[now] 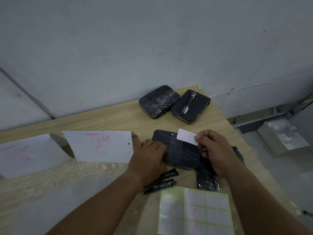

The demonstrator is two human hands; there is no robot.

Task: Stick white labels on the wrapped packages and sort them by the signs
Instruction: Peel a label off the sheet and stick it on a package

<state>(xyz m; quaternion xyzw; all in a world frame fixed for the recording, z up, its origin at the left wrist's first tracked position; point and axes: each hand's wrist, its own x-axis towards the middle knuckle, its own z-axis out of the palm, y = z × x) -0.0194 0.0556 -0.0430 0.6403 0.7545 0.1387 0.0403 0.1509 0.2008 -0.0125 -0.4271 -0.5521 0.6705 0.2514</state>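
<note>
White label (187, 136) coming down onto the black package (182, 150), pink writing facing up!

The right hand (215, 153) is pinching the label by one corner between thumb and finger, likely keeping the sticky side clear until it lands, while the left hand (149, 156) is pressing flat on the package's near-left edge, pinning it to the wooden table (101, 119). The label sheet (194, 212) is lying close in front for the next peel; two signs (99, 146) are standing left, waiting as sorting spots, and two more wrapped packages (174, 103) are sitting at the back.
</note>
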